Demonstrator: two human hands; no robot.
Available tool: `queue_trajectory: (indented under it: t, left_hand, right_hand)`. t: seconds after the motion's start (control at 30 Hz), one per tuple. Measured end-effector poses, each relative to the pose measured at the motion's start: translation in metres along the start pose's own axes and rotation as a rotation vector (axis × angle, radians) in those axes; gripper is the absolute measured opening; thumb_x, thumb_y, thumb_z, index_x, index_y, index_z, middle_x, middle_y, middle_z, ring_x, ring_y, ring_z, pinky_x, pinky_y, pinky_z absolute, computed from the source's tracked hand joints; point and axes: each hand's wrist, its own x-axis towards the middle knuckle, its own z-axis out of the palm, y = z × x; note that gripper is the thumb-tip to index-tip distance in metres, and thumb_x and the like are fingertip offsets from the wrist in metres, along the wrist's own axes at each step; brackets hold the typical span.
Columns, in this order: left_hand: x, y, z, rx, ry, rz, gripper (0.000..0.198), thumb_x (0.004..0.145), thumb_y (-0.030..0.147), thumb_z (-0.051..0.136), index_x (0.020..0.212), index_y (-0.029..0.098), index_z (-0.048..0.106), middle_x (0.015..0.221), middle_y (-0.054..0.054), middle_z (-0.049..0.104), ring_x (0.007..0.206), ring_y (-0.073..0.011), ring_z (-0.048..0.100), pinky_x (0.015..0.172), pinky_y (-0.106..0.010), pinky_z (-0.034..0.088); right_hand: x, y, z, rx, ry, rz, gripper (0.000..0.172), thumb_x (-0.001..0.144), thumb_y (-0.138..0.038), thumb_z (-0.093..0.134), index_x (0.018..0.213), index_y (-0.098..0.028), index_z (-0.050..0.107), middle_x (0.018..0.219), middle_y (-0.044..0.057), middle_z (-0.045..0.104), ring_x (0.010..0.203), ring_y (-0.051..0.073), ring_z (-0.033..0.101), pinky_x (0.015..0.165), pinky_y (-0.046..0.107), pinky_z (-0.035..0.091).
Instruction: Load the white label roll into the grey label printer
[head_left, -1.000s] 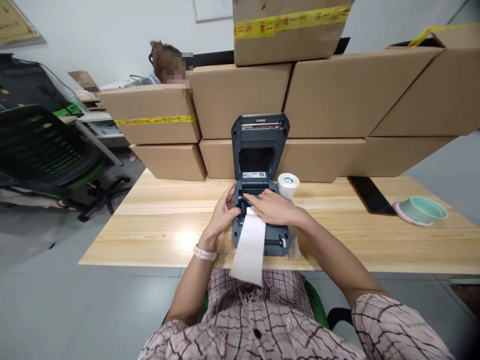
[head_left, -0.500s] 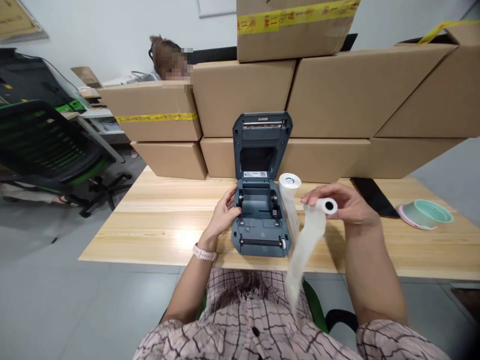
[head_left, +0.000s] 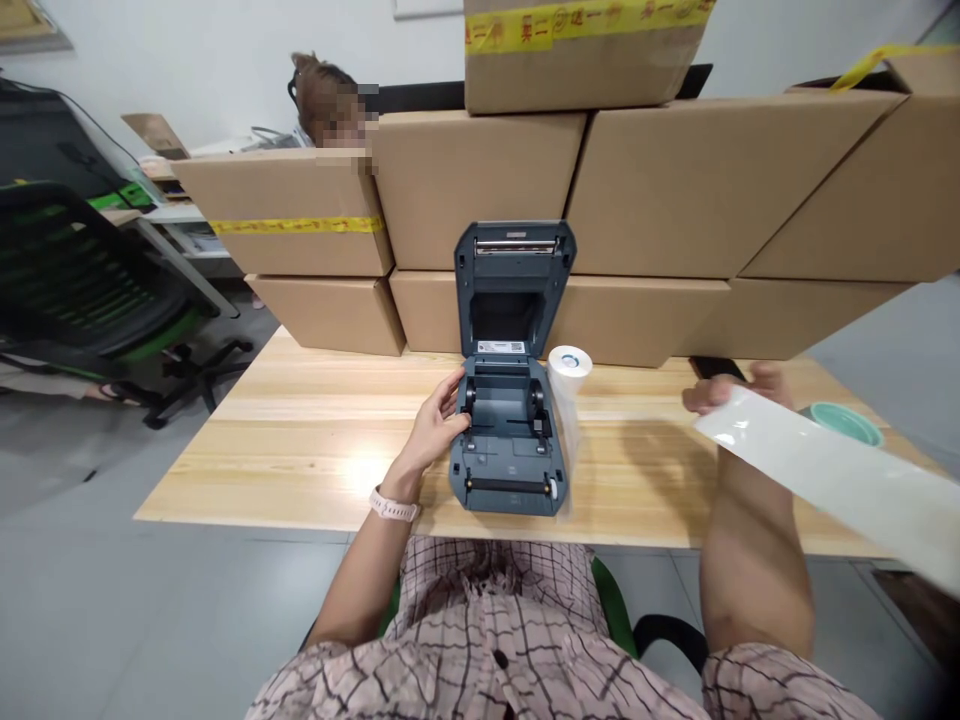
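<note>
Steadily now, let your left hand (head_left: 435,425) brace the printer (head_left: 508,460) by its left edge, thumb over the rim and fingers along the outer wall; that grip looks well suited to stopping the body from sliding. The lid (head_left: 510,285) stands upright on its hinge, so a light, even hold is better than a hard shove, which could jolt it. With your right hand (head_left: 706,395) you grasp one end of a long white paper strip (head_left: 832,470), lifted above the surface (head_left: 300,430); the strip hides most of your fingers, so I cannot tell how they close behind it or whether there is a core in your palm. Pinch it gently by the edges, since a tight squeeze would probably crease it, and mind its long tail, which runs out past the right side of the view and could snag.

The printer sits directly against your left hand, to the right of it, and well apart from your right hand. Its open bay shows no roll between the holders (head_left: 537,397). Just beside its right side stands a white roll (head_left: 569,362), its own strip trailing toward you. Beyond your right hand lies a dark phone (head_left: 716,368), and a mint bowl (head_left: 849,419) is partly covered by the paper strip.
</note>
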Motion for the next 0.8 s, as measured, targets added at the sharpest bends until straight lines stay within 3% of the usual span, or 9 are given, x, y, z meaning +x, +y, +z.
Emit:
queue_trajectory:
  t: [0.03,0.1,0.17,0.23,0.4,0.5,0.63,0.73,0.8]
  left_hand:
    - [0.0,0.0,0.0,-0.001,0.003,0.0,0.086,0.071,0.02,0.073,0.153,0.014,0.046,0.16,-0.019,0.049,0.145,-0.0346,0.052,0.124,-0.051,0.038]
    - [-0.001,0.001,0.001,0.002,0.01,0.002,0.083,0.072,0.019,0.072,0.152,0.015,0.048,0.157,-0.017,0.053,0.143,-0.0338,0.054,0.124,-0.051,0.039]
    - [-0.001,0.001,0.002,0.012,0.014,0.005,0.081,0.072,0.018,0.071,0.15,0.017,0.05,0.154,-0.016,0.056,0.141,-0.033,0.055,0.123,-0.05,0.04]
    - [-0.001,0.002,0.002,0.02,0.018,0.012,0.079,0.073,0.018,0.071,0.149,0.017,0.052,0.153,-0.015,0.057,0.14,-0.0323,0.057,0.123,-0.05,0.041]
    - [-0.001,0.001,0.002,0.012,0.018,0.005,0.08,0.073,0.02,0.072,0.149,0.017,0.051,0.154,-0.015,0.056,0.14,-0.032,0.057,0.123,-0.05,0.041]
    - [0.0,0.001,0.001,0.021,0.004,0.011,0.081,0.073,0.019,0.072,0.151,0.017,0.048,0.158,-0.015,0.052,0.145,-0.0318,0.052,0.125,-0.05,0.038]
    - [0.0,0.002,0.001,0.01,-0.051,0.039,0.087,0.073,0.014,0.066,0.156,0.017,0.041,0.163,-0.015,0.046,0.15,-0.0308,0.045,0.128,-0.049,0.033]
    - [0.001,0.002,-0.001,0.004,-0.071,0.047,0.089,0.073,0.012,0.064,0.158,0.02,0.039,0.162,-0.014,0.047,0.148,-0.0292,0.049,0.127,-0.047,0.035]
    - [0.002,0.0,-0.002,-0.001,-0.078,0.047,0.091,0.073,0.012,0.064,0.159,0.02,0.037,0.162,-0.013,0.048,0.146,-0.029,0.051,0.125,-0.046,0.037]
  right_hand:
    - [0.0,0.0,-0.008,0.094,-0.02,0.061,0.061,0.102,-0.071,0.029,0.124,-0.03,0.068,0.067,0.012,0.072,0.057,0.024,0.07,0.056,0.044,0.05]
    - [0.002,-0.004,-0.015,0.348,-0.232,0.267,0.042,0.09,-0.063,0.067,0.12,-0.035,0.071,0.09,0.012,0.079,0.081,0.029,0.076,0.068,0.045,0.056]
    - [0.005,-0.008,-0.008,0.515,-0.522,0.486,0.05,0.075,-0.047,0.087,0.121,-0.036,0.071,0.112,0.009,0.079,0.104,0.031,0.074,0.084,0.045,0.059]
    - [0.009,-0.011,0.011,0.54,-0.681,0.594,0.055,0.074,-0.042,0.088,0.125,-0.033,0.071,0.12,0.009,0.077,0.111,0.028,0.072,0.091,0.043,0.058]
    - [0.009,-0.01,0.055,0.531,-0.759,0.677,0.066,0.072,-0.046,0.089,0.131,-0.023,0.069,0.129,0.015,0.073,0.116,0.028,0.069,0.098,0.045,0.057]
    - [0.009,-0.007,0.05,0.588,-0.769,0.708,0.075,0.073,-0.041,0.089,0.141,-0.031,0.061,0.146,0.013,0.064,0.134,0.031,0.06,0.105,0.049,0.055]
    - [0.023,0.001,0.036,0.599,-0.642,0.687,0.074,0.077,-0.04,0.087,0.144,-0.042,0.056,0.158,0.004,0.054,0.149,0.03,0.046,0.119,0.055,0.045]
    - [0.044,0.004,0.051,0.51,-0.67,0.643,0.082,0.071,-0.037,0.09,0.145,-0.038,0.055,0.162,0.005,0.049,0.152,0.031,0.043,0.126,0.053,0.037]
    - [0.058,0.003,0.072,0.48,-0.746,0.636,0.089,0.064,-0.034,0.093,0.144,-0.031,0.055,0.157,0.008,0.053,0.146,0.032,0.049,0.124,0.052,0.04]
